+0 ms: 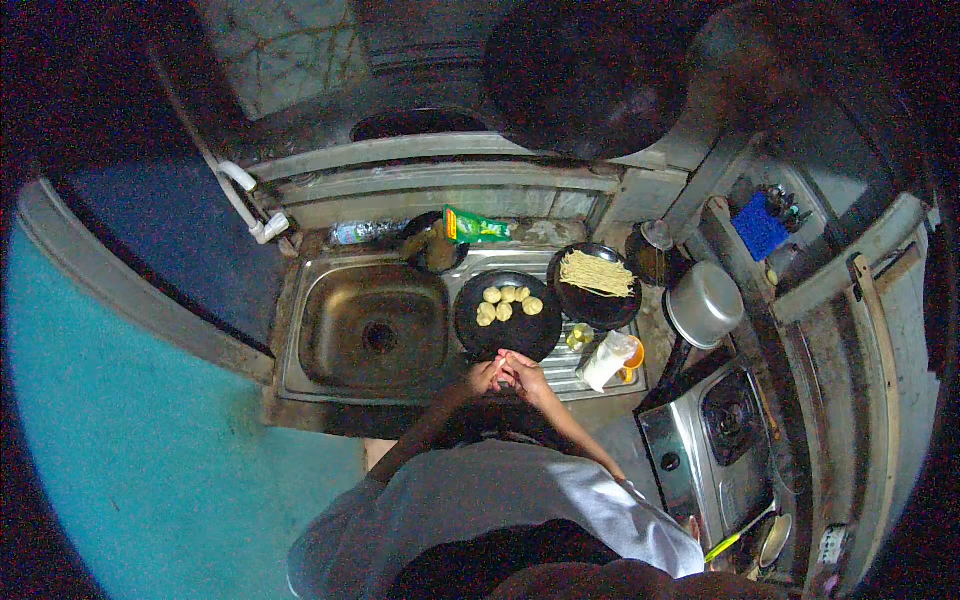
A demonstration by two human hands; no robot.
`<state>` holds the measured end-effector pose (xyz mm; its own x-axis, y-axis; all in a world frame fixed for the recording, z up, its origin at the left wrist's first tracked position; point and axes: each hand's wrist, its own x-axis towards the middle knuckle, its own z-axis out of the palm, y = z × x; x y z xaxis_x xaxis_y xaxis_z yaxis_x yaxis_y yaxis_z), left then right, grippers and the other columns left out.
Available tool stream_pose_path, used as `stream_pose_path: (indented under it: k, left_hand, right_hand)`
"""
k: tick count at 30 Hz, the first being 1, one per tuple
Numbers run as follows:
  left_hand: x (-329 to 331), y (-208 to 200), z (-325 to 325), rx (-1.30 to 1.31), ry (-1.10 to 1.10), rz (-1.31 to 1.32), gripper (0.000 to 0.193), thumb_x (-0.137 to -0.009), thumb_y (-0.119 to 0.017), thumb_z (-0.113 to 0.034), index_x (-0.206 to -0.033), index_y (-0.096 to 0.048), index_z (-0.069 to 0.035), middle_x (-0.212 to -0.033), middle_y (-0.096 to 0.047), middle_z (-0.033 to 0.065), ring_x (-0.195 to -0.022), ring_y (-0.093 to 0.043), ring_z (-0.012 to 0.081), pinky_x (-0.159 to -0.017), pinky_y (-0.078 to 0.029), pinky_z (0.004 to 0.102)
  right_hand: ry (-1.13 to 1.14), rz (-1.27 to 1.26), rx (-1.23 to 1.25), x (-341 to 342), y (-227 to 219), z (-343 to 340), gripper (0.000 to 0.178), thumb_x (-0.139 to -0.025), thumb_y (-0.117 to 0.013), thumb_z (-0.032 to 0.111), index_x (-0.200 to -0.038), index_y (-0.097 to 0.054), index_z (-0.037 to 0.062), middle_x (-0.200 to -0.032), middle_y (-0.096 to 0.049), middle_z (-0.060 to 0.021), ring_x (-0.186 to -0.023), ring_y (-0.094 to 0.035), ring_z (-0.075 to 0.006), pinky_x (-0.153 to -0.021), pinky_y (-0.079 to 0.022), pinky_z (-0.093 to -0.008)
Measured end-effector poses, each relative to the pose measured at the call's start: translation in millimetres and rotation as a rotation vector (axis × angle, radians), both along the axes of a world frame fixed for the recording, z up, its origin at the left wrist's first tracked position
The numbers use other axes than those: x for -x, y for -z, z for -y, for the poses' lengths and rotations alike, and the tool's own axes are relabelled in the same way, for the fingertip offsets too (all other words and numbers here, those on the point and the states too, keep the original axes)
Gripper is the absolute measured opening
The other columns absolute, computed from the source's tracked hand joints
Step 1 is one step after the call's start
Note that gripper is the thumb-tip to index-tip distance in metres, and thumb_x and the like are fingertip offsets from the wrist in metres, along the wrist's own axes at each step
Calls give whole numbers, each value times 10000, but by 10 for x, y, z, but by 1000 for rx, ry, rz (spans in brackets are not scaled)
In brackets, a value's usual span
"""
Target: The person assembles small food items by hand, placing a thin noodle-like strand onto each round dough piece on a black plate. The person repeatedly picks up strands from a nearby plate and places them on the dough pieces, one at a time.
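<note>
My left hand [485, 377] and my right hand [525, 374] meet at the near edge of a round black plate [530, 338]. Their fingers are closed against each other, and whatever lies between them is too small and hidden to make out. Several pale, rounded dough-like pieces [504, 312] rest on that plate, just beyond my fingers. Behind it to the right, a second dark plate [585, 312] carries a heap of thin pale strips [597, 273] that look like noodles. A small clear container of yellowish liquid [579, 336] stands right of the nearer plate.
The steel sink basin [375, 335] lies to the left. A white bag [606, 360] and an orange cup [637, 352] stand right. Behind are a plastic bottle [368, 232], a dark pan [433, 245] and a green packet [476, 226]. A silver pot [704, 304] and gas stove [700, 450] flank the right.
</note>
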<state>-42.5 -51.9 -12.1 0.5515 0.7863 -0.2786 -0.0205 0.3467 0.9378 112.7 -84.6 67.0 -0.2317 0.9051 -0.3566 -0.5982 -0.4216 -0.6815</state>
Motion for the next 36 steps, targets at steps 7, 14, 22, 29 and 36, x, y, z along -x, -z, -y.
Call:
stream_pose_path:
  k: [7,14,22,29,36]
  left_hand:
    - [-51,-119,48,-507,31,-166,293,-888,-504,-259,-983,-572,10,-757,-601,62,-707,-548,110,-640,-434,243]
    - [-186,-514,185,-211,-241,78,284,-864,-549,-253,-978,-593,2,-874,-616,39,-799,-555,95,-711,-431,243]
    - [-52,-186,-32,-191,9,-72,311,-844,-567,-292,-943,-625,-3,-884,-636,55,-801,-569,101,-704,-422,226]
    - [-114,-379,106,-234,-103,-63,282,-848,-560,-268,-893,-642,-3,-828,-634,47,-755,-548,88,-698,-427,242]
    - [-49,-658,193,-464,-69,-247,267,-837,-576,-224,-971,-610,4,-878,-632,59,-795,-573,125,-728,-434,253]
  right_hand:
    - [51,128,29,-75,141,3,172,-814,-617,219,-903,-609,73,-797,-620,4,-704,-582,-79,-610,-474,-195]
    - [-30,179,-35,-102,90,23,200,-855,-562,195,-1018,-595,86,-923,-612,16,-788,-561,-68,-667,-459,-198]
    - [-69,179,22,-98,-79,58,206,-842,-574,190,-1016,-602,84,-973,-606,13,-842,-548,-78,-700,-446,-212]
    - [41,92,83,-123,-58,101,217,-830,-595,232,-997,-604,94,-908,-614,26,-793,-556,-75,-679,-448,-223]
    - [73,119,138,-130,-65,141,165,-828,-598,220,-949,-613,110,-872,-610,28,-782,-549,-77,-706,-429,-245]
